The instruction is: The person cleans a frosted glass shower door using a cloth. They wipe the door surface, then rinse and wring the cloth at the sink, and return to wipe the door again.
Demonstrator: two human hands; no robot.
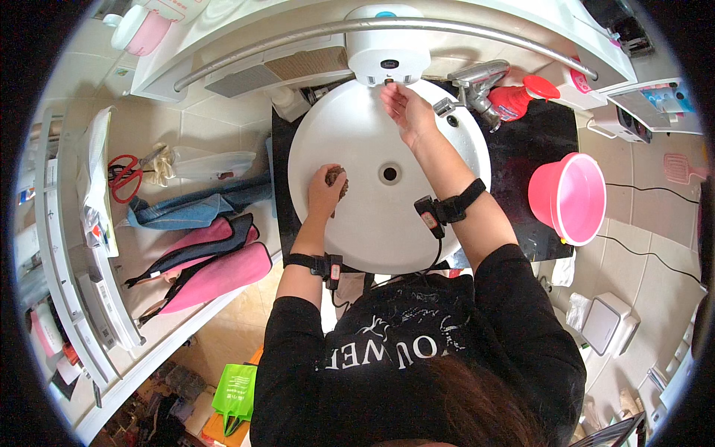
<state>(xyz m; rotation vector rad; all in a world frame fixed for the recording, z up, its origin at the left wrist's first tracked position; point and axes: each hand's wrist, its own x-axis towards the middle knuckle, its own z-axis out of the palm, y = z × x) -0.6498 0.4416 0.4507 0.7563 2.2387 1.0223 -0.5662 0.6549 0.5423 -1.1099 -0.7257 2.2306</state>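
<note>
Over the left part of the white washbasin point(363, 223), my left hand point(325, 193) grips a small brown object point(337, 177); its exact kind cannot be told. My right hand point(410, 114) is raised, palm turned up, fingers slightly curled and holding nothing. Its fingertips lie just below the nozzle of a white wall-mounted dispenser point(388, 47). The metal faucet point(480, 89) stands right of that hand. The drain hole point(389, 174) shows between my two arms. Black straps with small devices circle both forearms.
A red pump bottle point(511, 100) stands behind the basin's right side. A pink bucket point(595, 195) sits on the black countertop point(516, 167). Red-handled scissors point(124, 177), blue cloth point(190, 209) and pink towels point(223, 274) hang at the left. A metal rail point(391, 23) crosses above the basin.
</note>
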